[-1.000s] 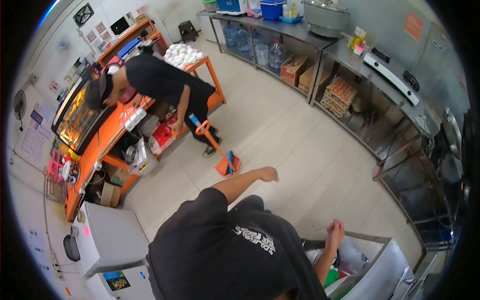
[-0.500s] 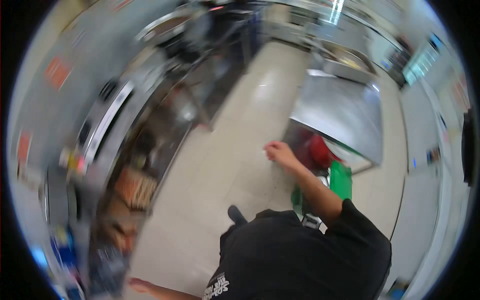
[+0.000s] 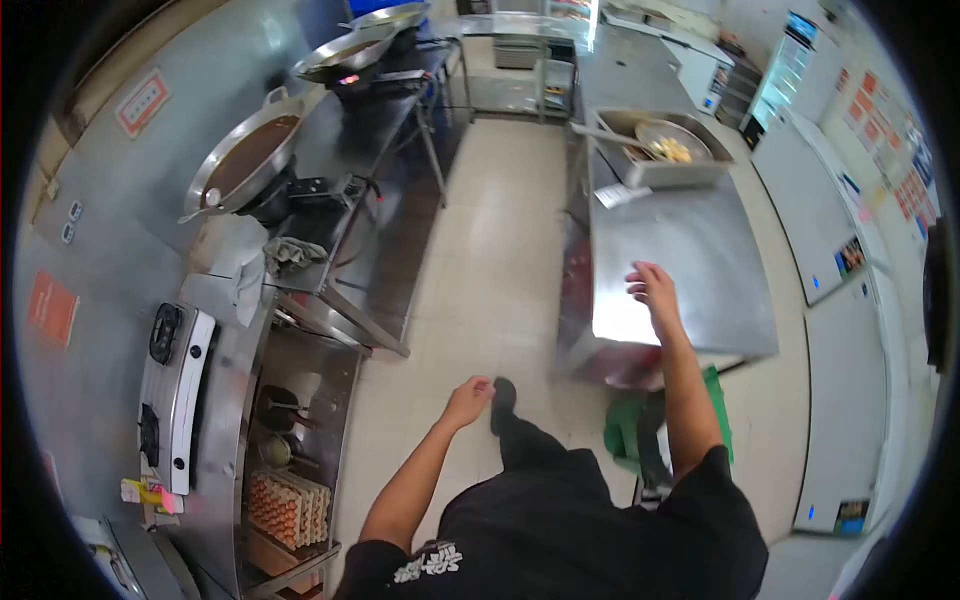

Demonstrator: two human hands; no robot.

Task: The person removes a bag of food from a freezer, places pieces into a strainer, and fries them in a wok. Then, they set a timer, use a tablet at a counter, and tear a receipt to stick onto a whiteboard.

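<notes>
the right hand (image 3: 652, 287) is held out with its fingers loosely spread and slightly bent, and nothing shows in its grasp; it lines up with the near part of a steel table (image 3: 700, 255), though whether it touches the top cannot be told. the left hand (image 3: 468, 403) hangs over the floor (image 3: 460, 320) with its fingers bent inward; how far it is open, or whether it has hold of something small, cannot be told. the table stands ahead and to the right. a slip of paper (image 3: 622, 196) lies on it just beside a deep metal pan (image 3: 685, 179), which holds a strainer with pale yellow pieces in it. a green bag (image 3: 719, 400) is below the table's near end. across the aisle on the left, a wok (image 3: 268, 176) of brown liquid sits on a burner, with a crumpled cloth (image 3: 292, 256) near it. closer in, a white stove (image 3: 186, 400) rests on a counter (image 3: 222, 420), and trays of eggs (image 3: 290, 508) are stacked underneath. white cabinets (image 3: 850, 400) line the far right.
</notes>
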